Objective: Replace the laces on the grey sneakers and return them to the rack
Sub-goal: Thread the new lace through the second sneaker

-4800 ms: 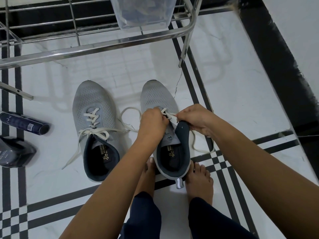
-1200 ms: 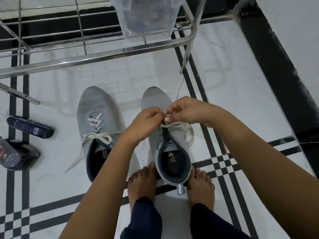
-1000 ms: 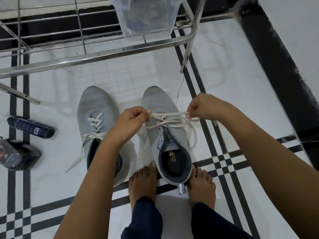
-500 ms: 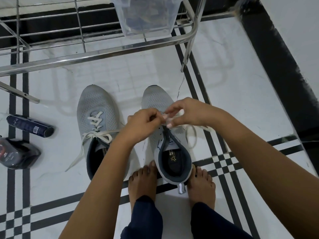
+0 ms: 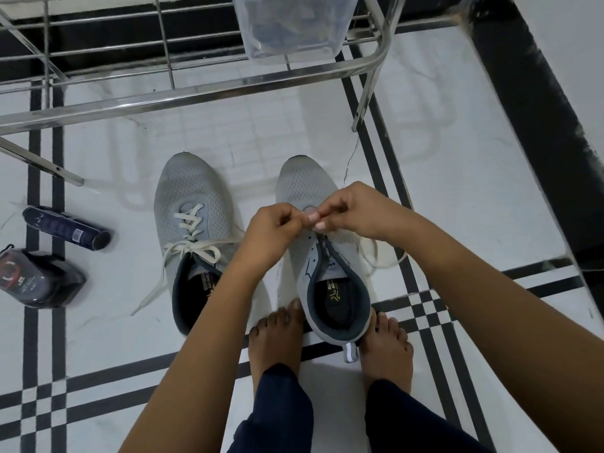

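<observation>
1. Floor point(image 5: 457, 197) is white tile with black stripes. The metal rack point(image 5: 196, 94) stands at the far end, well beyond the shoes, so nothing has gone back on it yet.
2. Both grey sneakers sit side by side, toes toward the rack and heels toward the person. The left sneaker point(image 5: 192, 197) is already laced, though its ends hang loose.
3. The right sneaker point(image 5: 302, 256) has its heel wedged between the bare feet, and its long axis runs straight away from the person.
4. The left hand point(image 5: 268, 233) and right hand point(image 5: 359, 210) meet fingertip to fingertip right over its eyelets, both pinching the lace point(image 5: 374, 253).
5. The slack loops out on the shoe's right side, so I'd guess the right hand takes it up next.
</observation>
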`<state>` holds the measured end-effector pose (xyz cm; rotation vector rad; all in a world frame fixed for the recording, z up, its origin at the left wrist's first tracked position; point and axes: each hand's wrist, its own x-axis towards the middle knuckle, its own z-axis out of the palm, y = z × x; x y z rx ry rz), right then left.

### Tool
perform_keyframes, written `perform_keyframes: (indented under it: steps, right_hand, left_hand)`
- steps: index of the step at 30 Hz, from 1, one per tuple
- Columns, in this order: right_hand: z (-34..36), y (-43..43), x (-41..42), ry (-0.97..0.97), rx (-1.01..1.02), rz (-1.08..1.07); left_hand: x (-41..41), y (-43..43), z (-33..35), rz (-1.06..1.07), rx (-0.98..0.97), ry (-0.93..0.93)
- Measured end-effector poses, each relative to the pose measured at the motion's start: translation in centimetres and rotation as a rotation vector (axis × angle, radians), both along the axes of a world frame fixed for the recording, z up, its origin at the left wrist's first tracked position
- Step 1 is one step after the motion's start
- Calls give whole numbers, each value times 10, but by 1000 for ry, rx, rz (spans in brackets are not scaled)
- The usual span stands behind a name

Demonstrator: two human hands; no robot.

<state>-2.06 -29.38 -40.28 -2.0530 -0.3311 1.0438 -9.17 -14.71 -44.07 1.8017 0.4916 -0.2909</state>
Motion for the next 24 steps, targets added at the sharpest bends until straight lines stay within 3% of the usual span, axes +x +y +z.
perform_keyframes:
  steps: [2,6,8,16,24]
  right_hand:
    - [-5,-4,1,-31,-69,-19]
    - [-10,-10,-2,41,-95,-125]
    - [-13,-9,-5,73,-68,-218]
    - [-23,5,-17,42,-110,-270]
    - [-28,11,-21,-20,-176,-258]
  left_hand:
    - [-10,-5,-2,47,-47,5]
    - [-40,-25,-8,-213,250,61]
    - [-47,-29,-11,-156,287,10]
    - [-54,-32,-14,263,-104,69]
    - [-52,-34,-18,414,-199,53]
